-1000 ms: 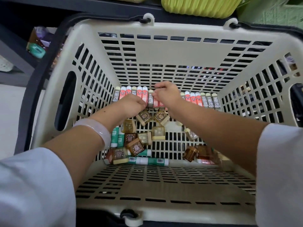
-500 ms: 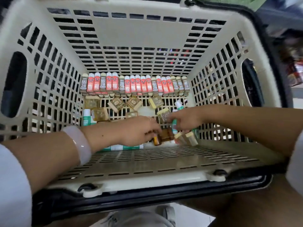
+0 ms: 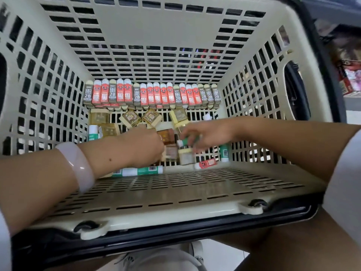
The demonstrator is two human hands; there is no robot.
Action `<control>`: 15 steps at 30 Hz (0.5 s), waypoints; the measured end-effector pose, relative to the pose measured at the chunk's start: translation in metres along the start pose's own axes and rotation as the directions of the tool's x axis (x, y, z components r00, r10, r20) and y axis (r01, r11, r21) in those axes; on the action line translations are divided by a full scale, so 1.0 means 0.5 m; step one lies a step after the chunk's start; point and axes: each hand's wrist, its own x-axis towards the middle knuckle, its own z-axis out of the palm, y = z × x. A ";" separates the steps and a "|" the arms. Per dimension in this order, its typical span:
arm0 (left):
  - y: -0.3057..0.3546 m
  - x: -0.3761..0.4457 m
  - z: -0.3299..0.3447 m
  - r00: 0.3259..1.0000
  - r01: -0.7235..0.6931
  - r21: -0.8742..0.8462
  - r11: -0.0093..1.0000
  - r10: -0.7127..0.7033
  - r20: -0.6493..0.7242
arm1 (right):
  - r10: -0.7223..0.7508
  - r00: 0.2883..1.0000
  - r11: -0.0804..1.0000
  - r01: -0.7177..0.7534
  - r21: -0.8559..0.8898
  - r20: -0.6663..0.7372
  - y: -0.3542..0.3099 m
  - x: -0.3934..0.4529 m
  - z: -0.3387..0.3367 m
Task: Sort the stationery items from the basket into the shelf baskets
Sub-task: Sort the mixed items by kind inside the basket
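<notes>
A beige slotted plastic basket (image 3: 175, 55) with a black rim fills most of the frame, seen from above. Along its far wall, just above the middle of the frame, stands a tight row of upright eraser packs (image 3: 152, 94), some red-orange with small faces, others grey marked 2B. Below that row, loose on the basket floor, lie several small amber and cream square boxes (image 3: 130, 118), tilted at odd angles.

The left hand (image 3: 144, 145) reaches in from the lower left, a pale pink bangle (image 3: 78, 165) on its wrist; its fingers are curled round a small brown translucent box (image 3: 166, 136) at the centre of the frame. The right hand (image 3: 207, 133) comes in from the right, fingers curved down onto a green and white glue stick (image 3: 184, 142), apparently pinching it, though motion blur hides the exact grip. The two hands are close together, nearly touching.

Another green and white glue stick (image 3: 140, 171) lies flat near the near wall, below the left hand. A single red eraser pack (image 3: 207, 163) lies on its side to the lower right of the hands, beside an upright green-labelled stick (image 3: 224, 153).
</notes>
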 end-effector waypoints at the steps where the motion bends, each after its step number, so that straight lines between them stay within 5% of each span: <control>1: -0.003 -0.001 -0.003 0.999 0.037 0.014 0.999 -0.037 -0.004 | -0.043 0.996 0.985 0.056 0.165 -0.082 -0.005 -0.001 -0.007; 2: -0.005 -0.002 -0.006 0.998 0.067 0.015 0.998 -0.067 -0.001 | -0.046 0.986 0.965 0.085 0.249 -0.159 -0.008 -0.001 -0.015; 4: -0.007 -0.004 -0.011 0.995 0.102 -0.016 0.995 -0.102 0.000 | -0.029 0.970 0.997 0.046 0.066 -0.241 -0.005 -0.007 -0.024; 7: -0.008 -0.003 -0.013 0.992 0.121 -0.087 0.989 -0.119 0.035 | 0.085 0.996 0.892 -0.090 -0.443 -0.033 0.013 -0.011 0.008; 9: -0.011 0.000 -0.010 0.988 0.132 -0.108 0.985 -0.123 0.091 | 0.104 0.994 0.792 -0.066 -0.607 0.029 0.024 -0.001 0.053; 15: -0.041 0.002 -0.009 0.974 0.206 -0.227 0.952 -0.176 0.144 | 0.071 0.997 0.701 -0.040 -0.712 0.013 0.029 0.020 0.076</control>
